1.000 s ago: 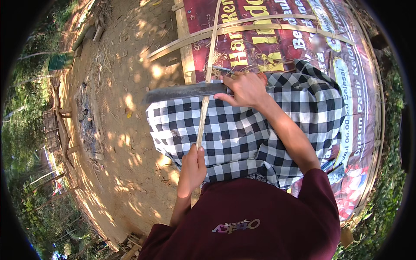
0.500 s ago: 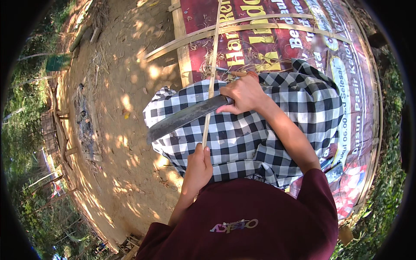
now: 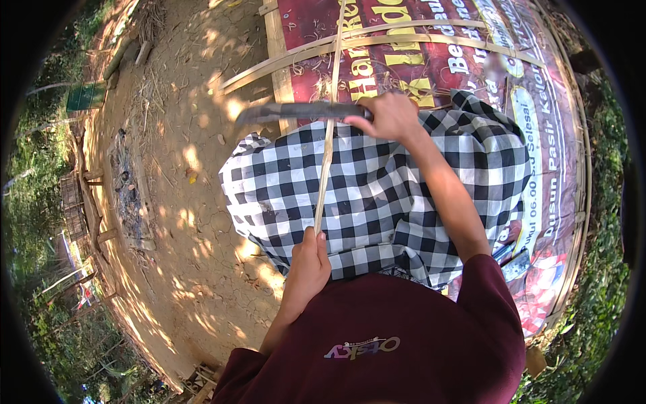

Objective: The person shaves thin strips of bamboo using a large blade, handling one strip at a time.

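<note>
My left hand (image 3: 308, 268) pinches the near end of a long, pale bamboo strip (image 3: 324, 168). The strip runs away from me over my lap and on past the top of the view. A machete (image 3: 289, 111) with a broad dark blade is gripped in my right hand (image 3: 390, 116). Its blade points left and lies across the strip, near the far edge of the black-and-white checked cloth (image 3: 377, 202) over my lap. My right fingers wrap the handle and hide most of it.
Two more bamboo strips (image 3: 404, 39) lie crosswise on a dark red printed banner (image 3: 316, 74), among thin curly shavings. A wooden edge (image 3: 281, 94) borders the banner on the left. Beyond it is bare earth ground (image 3: 182, 202) with a charred patch (image 3: 128, 182).
My right hand has pushed the machete away from me along the strip, and the blade has turned from slanting to nearly level. My left hand stays almost in place.
</note>
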A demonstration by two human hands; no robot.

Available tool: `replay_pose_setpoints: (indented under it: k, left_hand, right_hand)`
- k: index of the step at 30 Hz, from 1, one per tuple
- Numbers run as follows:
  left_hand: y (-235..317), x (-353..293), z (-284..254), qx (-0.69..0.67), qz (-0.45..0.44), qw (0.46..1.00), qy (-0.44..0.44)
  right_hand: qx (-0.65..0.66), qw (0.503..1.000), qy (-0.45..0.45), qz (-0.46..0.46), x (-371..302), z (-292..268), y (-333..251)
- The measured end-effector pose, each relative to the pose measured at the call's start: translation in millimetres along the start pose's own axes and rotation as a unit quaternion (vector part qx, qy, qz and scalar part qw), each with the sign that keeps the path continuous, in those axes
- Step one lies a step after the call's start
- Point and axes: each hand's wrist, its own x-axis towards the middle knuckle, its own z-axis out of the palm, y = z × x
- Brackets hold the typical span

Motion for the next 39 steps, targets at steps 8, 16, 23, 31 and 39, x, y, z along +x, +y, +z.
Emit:
replay_pose_setpoints:
  k: [8,16,23,31,39]
  left_hand:
    - [0,1,6,0.02,0.011,1.0,-0.01]
    - [5,-6,1,0.03,-0.018,0.999,-0.006]
    - [-4,-16,9,0.033,-0.006,0.999,-0.004]
    - [1,-6,1,0.011,-0.006,1.0,-0.021]
    - [0,-17,-6,0.019,0.006,1.0,-0.022]
  right_hand:
    - [0.05,0.967,0.045,-0.246,-26,9,-25]
    - [0.015,1.0,0.006,-0.006,-12,-2,1]
    - [0.004,0.988,-0.005,-0.154,-15,-3,-2]
    - [0.052,0.986,-0.022,-0.156,-18,5,-4]
    - [-0.002,0.998,0.005,0.06,3,-3,30]
